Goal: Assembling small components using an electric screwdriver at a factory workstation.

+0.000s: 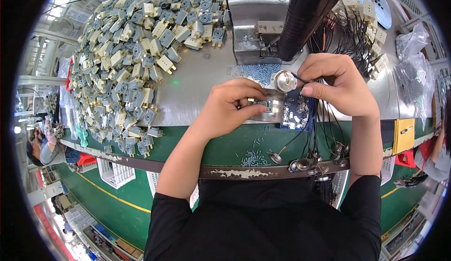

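Small part at L grip partly hidden, contact poss., w/ top of blk cylinder cut off

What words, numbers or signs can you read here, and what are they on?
I can't read any.
Black cylindrical tool: the label at its top is too small.
Yellow notepad: no writing I can make out.
Round silver metal part: none I can make out.
Grey-and-cream blocks: too small to tell.

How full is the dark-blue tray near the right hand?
Partly full: small metal pieces lie scattered in the dark-blue tray, with bare blue showing between them.
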Action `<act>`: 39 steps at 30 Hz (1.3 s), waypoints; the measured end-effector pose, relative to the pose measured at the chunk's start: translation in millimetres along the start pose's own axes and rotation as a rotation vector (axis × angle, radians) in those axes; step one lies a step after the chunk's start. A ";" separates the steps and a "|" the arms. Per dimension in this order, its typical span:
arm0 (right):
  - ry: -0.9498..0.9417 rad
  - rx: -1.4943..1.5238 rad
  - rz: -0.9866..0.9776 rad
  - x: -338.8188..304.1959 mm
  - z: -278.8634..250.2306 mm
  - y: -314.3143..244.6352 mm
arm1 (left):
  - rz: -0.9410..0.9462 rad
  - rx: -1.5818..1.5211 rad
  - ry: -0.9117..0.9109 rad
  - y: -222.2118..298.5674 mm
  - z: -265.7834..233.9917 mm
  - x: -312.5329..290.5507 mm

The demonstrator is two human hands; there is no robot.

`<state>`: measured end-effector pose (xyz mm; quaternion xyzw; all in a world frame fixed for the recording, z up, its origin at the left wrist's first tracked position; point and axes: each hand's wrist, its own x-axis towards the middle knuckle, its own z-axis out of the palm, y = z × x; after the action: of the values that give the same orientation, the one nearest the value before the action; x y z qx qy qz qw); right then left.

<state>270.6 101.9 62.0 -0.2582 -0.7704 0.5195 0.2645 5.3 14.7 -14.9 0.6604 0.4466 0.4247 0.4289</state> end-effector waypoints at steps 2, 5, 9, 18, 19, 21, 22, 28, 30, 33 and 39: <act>0.001 -0.007 0.003 0.0 1.2 0.6 | 0.003 0.025 -0.035 -1.0 -3.9 -0.5; -0.002 -0.014 -0.022 0.4 2.7 1.5 | 0.037 0.075 -0.064 -0.2 -6.1 0.9; -0.017 -0.069 -0.069 0.6 3.0 2.1 | 0.098 0.116 -0.064 -2.5 -7.9 2.4; -0.047 -0.097 -0.093 1.0 2.0 1.4 | 0.043 0.145 -0.085 2.6 -5.5 4.9; -0.052 -0.105 -0.100 1.2 2.1 1.1 | 0.043 0.145 -0.084 2.2 -6.9 5.1; -0.049 -0.105 -0.094 1.0 3.1 1.5 | 0.017 0.138 -0.128 1.4 -9.3 5.6; -0.044 -0.104 -0.089 0.9 3.8 1.9 | 0.017 0.139 -0.127 0.5 -9.4 5.1; -0.018 -0.073 -0.044 3.8 13.0 3.2 | -0.018 0.067 -0.134 3.3 -11.4 4.6; 0.002 -0.109 -0.047 4.3 18.0 5.5 | -0.108 -0.144 -0.020 8.5 -6.9 2.6; 0.057 -0.105 0.021 6.2 25.6 -1.2 | 0.183 -0.054 0.194 5.8 -0.9 7.5; 0.107 -0.124 0.015 4.9 28.4 5.7 | 0.425 0.337 0.179 8.9 -3.2 14.0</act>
<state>248.6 88.2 48.2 -0.3072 -0.7839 0.4581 0.2851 7.7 26.6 -3.2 0.7612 0.3983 0.4816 0.1734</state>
